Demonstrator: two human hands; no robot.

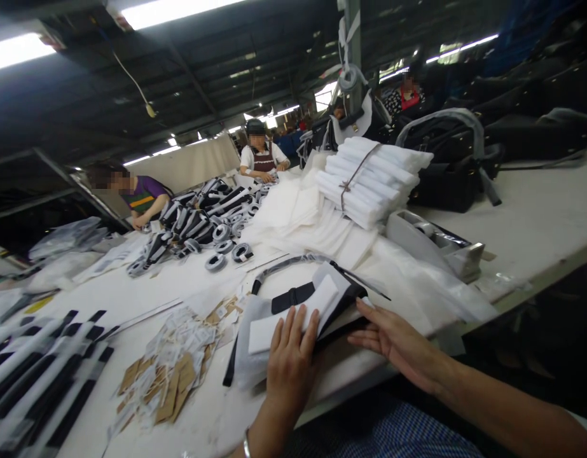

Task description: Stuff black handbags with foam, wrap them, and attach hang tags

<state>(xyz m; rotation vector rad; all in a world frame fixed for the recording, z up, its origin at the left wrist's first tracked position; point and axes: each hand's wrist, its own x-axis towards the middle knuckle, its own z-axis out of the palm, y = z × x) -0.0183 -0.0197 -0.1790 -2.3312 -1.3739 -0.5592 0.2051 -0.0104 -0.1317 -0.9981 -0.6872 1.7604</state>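
A black bag [317, 305] partly wrapped in white foam sheet lies on the white table [536, 222] in front of me. My left hand [288, 362] lies flat on it, fingers stretched over a folded white foam pad [293, 315]. My right hand [398, 343] rests open at the bag's right edge, fingertips touching the black side. The bag's wrapped handle [293, 264] arches behind.
A heap of small paper tags [173, 369] lies left of the bag, black-and-white straps [30, 375] further left. A tied bundle of white foam sheets [369, 181], a tape dispenser [436, 242] and black bags [450, 165] sit behind. Two people work at the far end.
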